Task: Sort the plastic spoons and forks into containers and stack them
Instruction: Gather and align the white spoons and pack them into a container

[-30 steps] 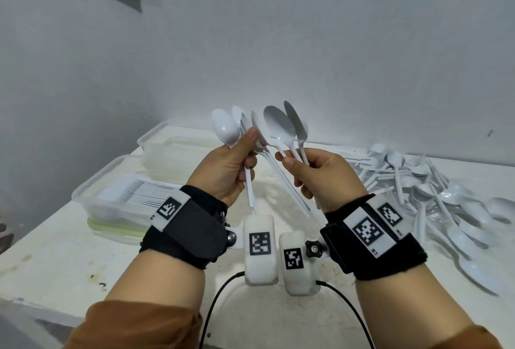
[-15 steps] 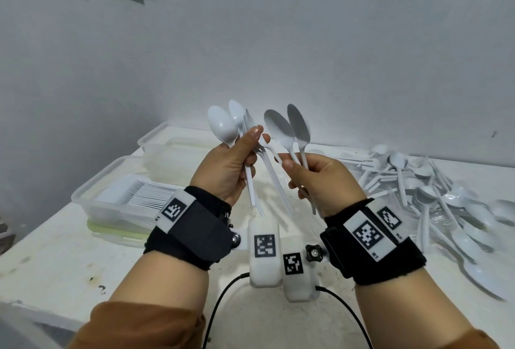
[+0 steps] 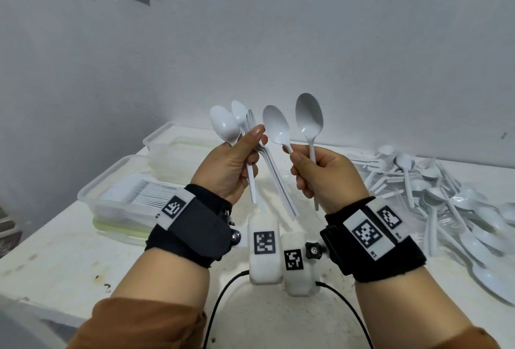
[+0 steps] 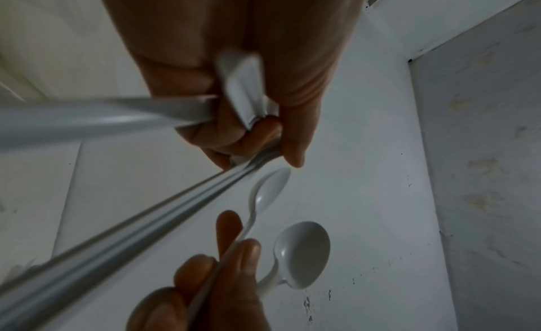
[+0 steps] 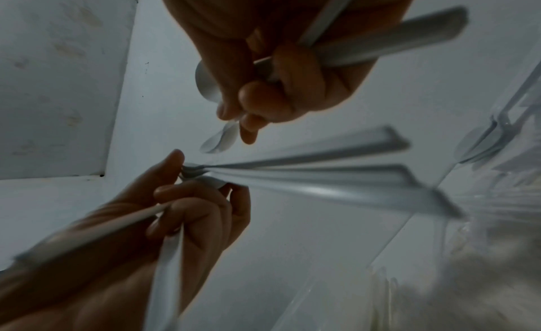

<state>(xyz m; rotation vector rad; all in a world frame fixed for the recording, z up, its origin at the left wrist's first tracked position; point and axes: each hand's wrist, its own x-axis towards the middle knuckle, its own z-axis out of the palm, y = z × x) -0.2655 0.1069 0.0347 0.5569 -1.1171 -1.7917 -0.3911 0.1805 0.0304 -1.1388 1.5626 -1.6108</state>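
Both hands are raised above the table, each holding white plastic spoons bowl-up. My left hand [image 3: 237, 162] grips a bunch of several spoons [image 3: 237, 123], thumb pressed on their necks, handles fanning down to the right. My right hand [image 3: 320, 170] holds two spoons [image 3: 292, 126], one pinched near my thumb, the taller one gripped by its handle. In the left wrist view my left hand [image 4: 249, 118] clamps the blurred spoon handles [image 4: 117, 234], and the right hand's two spoons [image 4: 301, 252] show below. In the right wrist view my right hand [image 5: 275, 86] closes round its handles.
A pile of loose white spoons [image 3: 446, 204] covers the right side of the white table [image 3: 55, 259]. At the left stands a clear container [image 3: 92, 195] holding stacked forks, over a green-edged lid. A second clear container [image 3: 156, 139] sits behind it against the wall.
My hands have drawn slightly apart. One spoon that lay between them has joined the left hand's bunch, so the right hand's two spoons now stand clear of it.
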